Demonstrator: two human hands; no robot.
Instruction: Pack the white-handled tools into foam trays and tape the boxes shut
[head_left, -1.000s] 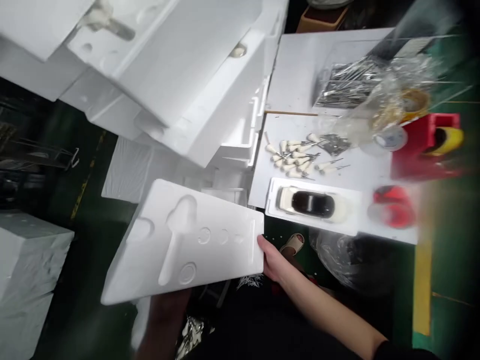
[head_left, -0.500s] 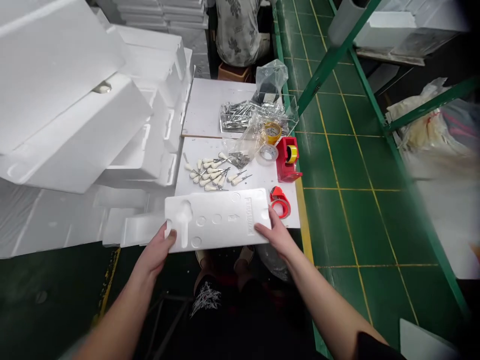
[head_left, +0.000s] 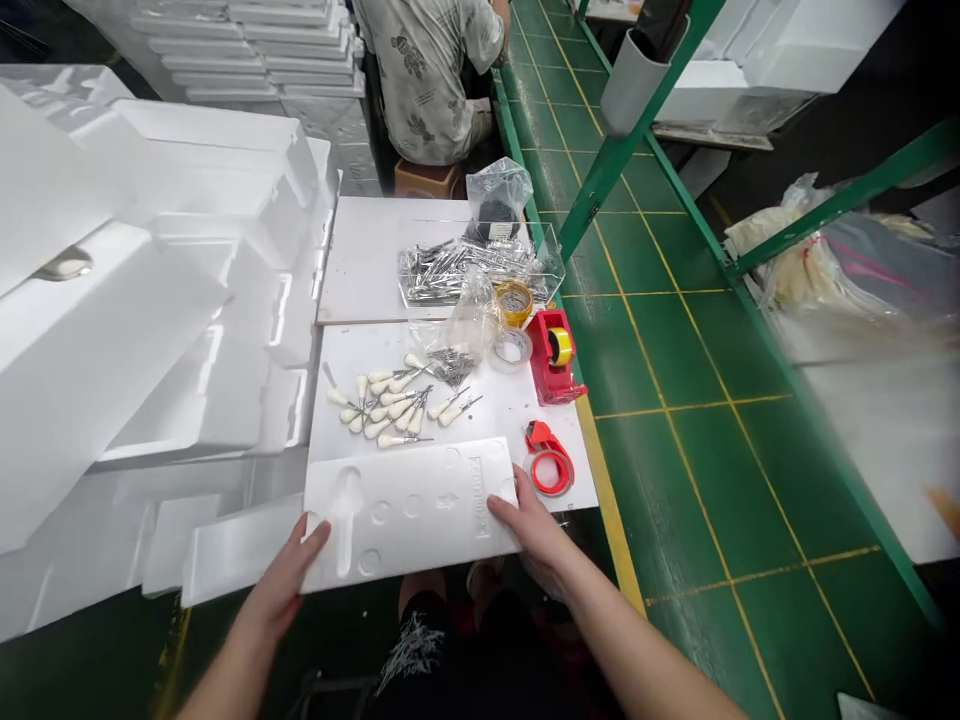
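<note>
A white moulded foam tray (head_left: 409, 510) with round and key-shaped recesses lies at the near edge of a white table (head_left: 375, 260). My left hand (head_left: 289, 580) grips its left end, thumb on top. My right hand (head_left: 529, 525) holds its right end, fingers over the edge. Just beyond the tray lies a heap of small tools with cream handles (head_left: 394, 400). A red tape dispenser (head_left: 550, 470) lies right of the tray.
Stacks of white foam mouldings (head_left: 150, 330) fill the left side. On the table are a clear box of metal parts (head_left: 465, 265), tape rolls (head_left: 514, 325) and a red tape holder (head_left: 555, 355). A seated person (head_left: 427, 80) is at the far end. Green racking (head_left: 645, 140) stands right.
The foam tray came from the left onto the table's near edge, covering the boxed toy car seen earlier. Both hands now hold its ends.
</note>
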